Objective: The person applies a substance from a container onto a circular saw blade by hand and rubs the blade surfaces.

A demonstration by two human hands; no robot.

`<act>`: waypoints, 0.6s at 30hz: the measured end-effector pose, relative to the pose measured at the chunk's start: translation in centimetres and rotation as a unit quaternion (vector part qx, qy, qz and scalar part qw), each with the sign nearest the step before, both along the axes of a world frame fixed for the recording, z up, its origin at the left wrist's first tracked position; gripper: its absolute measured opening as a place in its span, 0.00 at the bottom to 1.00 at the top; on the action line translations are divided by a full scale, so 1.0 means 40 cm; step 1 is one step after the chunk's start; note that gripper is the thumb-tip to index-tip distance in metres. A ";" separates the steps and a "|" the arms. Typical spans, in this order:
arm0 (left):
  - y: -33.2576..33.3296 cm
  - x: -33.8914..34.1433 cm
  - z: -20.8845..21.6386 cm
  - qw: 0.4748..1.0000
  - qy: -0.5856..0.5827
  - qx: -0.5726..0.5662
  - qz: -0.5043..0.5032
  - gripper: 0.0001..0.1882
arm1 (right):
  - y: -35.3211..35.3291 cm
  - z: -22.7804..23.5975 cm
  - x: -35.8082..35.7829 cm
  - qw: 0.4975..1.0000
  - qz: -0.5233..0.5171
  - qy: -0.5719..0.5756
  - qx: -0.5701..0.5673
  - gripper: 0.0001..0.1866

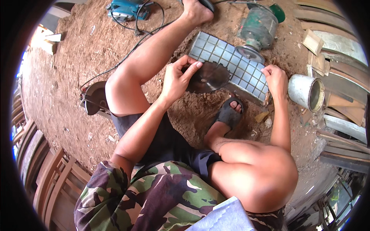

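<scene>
My left hand (178,79) pinches the rim of a dark, toothed circular saw blade (210,78) between thumb and fingers. The blade is tilted over the near left part of a slab of pale blue tiles (246,71). On the other side, my right hand (276,79) is closed in a pinch above the slab's right end; whatever is between its fingertips is too small to make out. A green motor with a grinding wheel (250,54) on its shaft stands just beyond the slab, its wheel overhanging the tiles between my hands.
A whitish metal can (306,92) lies tipped beside my right wrist. Far left sits a blue power tool (129,10) with a black cord (133,49) trailing across the dirt. Another dark tool (95,99) is partly behind my left knee. Wooden pieces (339,77) are stacked along the right.
</scene>
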State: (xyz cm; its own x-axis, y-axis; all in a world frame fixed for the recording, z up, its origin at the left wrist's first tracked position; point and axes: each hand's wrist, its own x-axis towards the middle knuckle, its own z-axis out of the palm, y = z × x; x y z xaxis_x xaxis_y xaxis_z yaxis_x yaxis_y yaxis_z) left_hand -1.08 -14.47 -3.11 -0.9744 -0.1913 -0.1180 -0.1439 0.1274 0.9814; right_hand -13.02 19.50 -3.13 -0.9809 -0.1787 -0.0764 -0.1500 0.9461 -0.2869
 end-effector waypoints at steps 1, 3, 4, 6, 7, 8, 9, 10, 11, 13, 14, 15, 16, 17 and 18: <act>0.004 0.000 0.003 1.000 -0.011 -0.001 -0.006 0.12 | -0.001 -0.001 -0.001 0.999 -0.004 -0.010 -0.030 0.12; 0.012 0.003 0.011 1.000 -0.017 -0.004 -0.009 0.12 | -0.016 0.000 0.011 0.998 -0.009 -0.011 -0.069 0.12; 0.015 0.001 0.014 1.000 -0.018 -0.006 -0.011 0.12 | -0.027 0.005 0.018 0.994 -0.010 -0.029 -0.100 0.13; 0.021 -0.003 0.003 0.998 -0.024 0.051 0.003 0.12 | -0.053 0.020 0.033 0.984 -0.011 -0.064 -0.164 0.16; 0.028 -0.005 -0.007 0.996 -0.027 0.080 0.012 0.12 | -0.055 0.006 0.046 0.952 -0.019 -0.120 -0.282 0.17; 0.041 -0.010 -0.018 0.992 -0.046 0.118 0.018 0.12 | -0.058 -0.001 0.060 0.902 -0.026 -0.175 -0.394 0.18; 0.054 -0.015 -0.013 0.991 -0.048 0.123 0.013 0.12 | -0.071 0.011 0.087 0.824 0.007 -0.258 -0.504 0.21; 0.074 -0.021 -0.008 0.990 -0.049 0.130 0.008 0.13 | -0.083 0.005 0.120 0.769 0.014 -0.286 -0.571 0.20; 0.098 -0.027 -0.019 0.990 -0.044 0.135 -0.009 0.13 | -0.084 0.007 0.146 0.786 0.007 -0.286 -0.548 0.17; 0.140 -0.061 -0.025 0.987 -0.078 0.117 -0.071 0.17 | -0.028 -0.008 0.173 0.822 -0.028 -0.271 -0.500 0.12; 0.161 -0.097 -0.020 0.989 -0.074 0.112 -0.061 0.21 | 0.020 -0.018 0.181 0.841 -0.055 -0.255 -0.473 0.10; 0.147 -0.140 -0.050 0.990 -0.023 0.124 -0.064 0.23 | 0.006 0.009 0.184 0.809 -0.086 -0.263 -0.518 0.07; 0.153 -0.194 -0.048 0.994 -0.023 0.105 -0.031 0.21 | 0.024 0.024 0.188 0.804 -0.117 -0.248 -0.527 0.05; 0.139 -0.261 -0.086 0.999 0.003 0.017 -0.038 0.18 | 0.046 0.023 0.188 0.797 -0.133 -0.235 -0.541 0.04; 0.127 -0.329 -0.117 0.997 0.024 -0.054 -0.058 0.18 | 0.072 0.021 0.183 0.788 -0.150 -0.221 -0.555 0.04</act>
